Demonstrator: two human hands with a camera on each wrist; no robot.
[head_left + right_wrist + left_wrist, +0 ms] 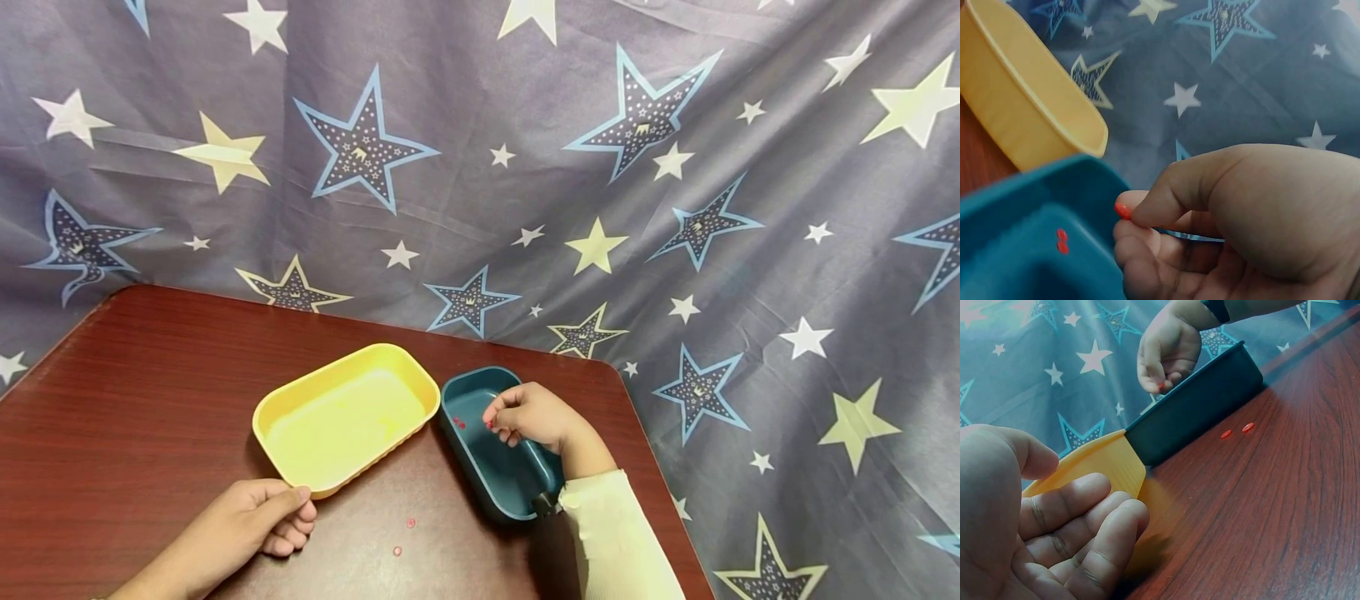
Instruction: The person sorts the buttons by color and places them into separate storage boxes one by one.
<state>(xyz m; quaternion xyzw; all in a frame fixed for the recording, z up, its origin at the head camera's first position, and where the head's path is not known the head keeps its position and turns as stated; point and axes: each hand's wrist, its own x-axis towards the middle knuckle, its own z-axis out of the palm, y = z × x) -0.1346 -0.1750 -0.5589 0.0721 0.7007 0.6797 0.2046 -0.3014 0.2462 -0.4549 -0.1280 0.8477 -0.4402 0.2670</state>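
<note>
My right hand (536, 414) is over the dark teal tray (491, 471), pinching a small red button (1123, 210) between thumb and forefinger. Inside that tray, near its left wall, lie two more red buttons (1062, 248). With thumb and fingers my left hand (258, 517) grips the near corner of the yellow tray (337, 421), whose inside shows no buttons in the head view. Two loose red buttons (411, 523) lie apart on the table, to the right of the left hand.
A reddish-brown wooden table (150, 417) bears both trays, which stand close together. Behind it and along its right side hangs a grey-blue cloth (465, 208) printed with stars. A black strap (1216, 309) circles the right wrist.
</note>
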